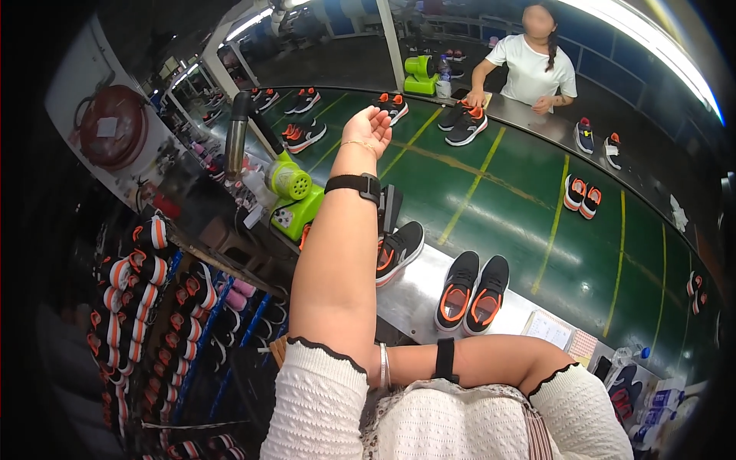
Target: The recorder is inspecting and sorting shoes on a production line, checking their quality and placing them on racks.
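Observation:
My left arm reaches far forward over the green conveyor belt (506, 184). At its end my left hand (368, 129) is palm up, fingers loosely bent and apart, with nothing in it. A black sneaker pair with orange lining (395, 109) stands just beyond that hand. My right forearm crosses toward the left in front of my body, and its hand is hidden behind my left arm. On the metal ledge (418, 310) stand a left black sneaker (458, 290) and a right black sneaker (491, 293), side by side. Another black sneaker (401, 249) lies tilted against my left forearm, partly covered.
Across the belt a person in white (533, 69) has a hand at some sneakers (469, 126). A lime-green machine (295, 192) stands left, near racks of sneakers (138, 291). Several more sneakers (583, 195) ride the belt. A notebook (548, 328) lies right of the pair.

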